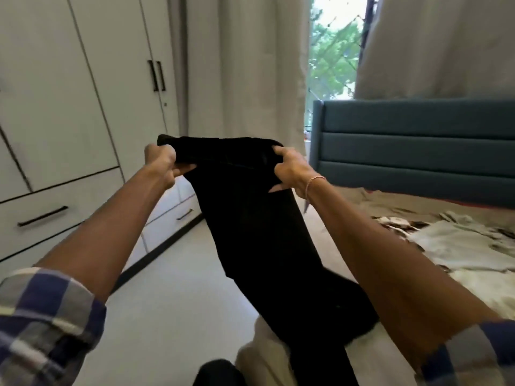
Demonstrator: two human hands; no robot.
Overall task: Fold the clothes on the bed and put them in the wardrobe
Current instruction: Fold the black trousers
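A black garment (250, 218) hangs, top edge stretched wide, lower end on the bed (418, 151). Pale crumpled clothes (457, 246) lie there. The white wardrobe (55, 107) is closed.

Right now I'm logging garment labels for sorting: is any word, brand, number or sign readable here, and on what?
None can be read.
The black garment, gripped by the left hand and the right hand, shows no tag or print.
The wardrobe doors are plain.
The patterned cloth on the bed is blurred, with no letters visible.
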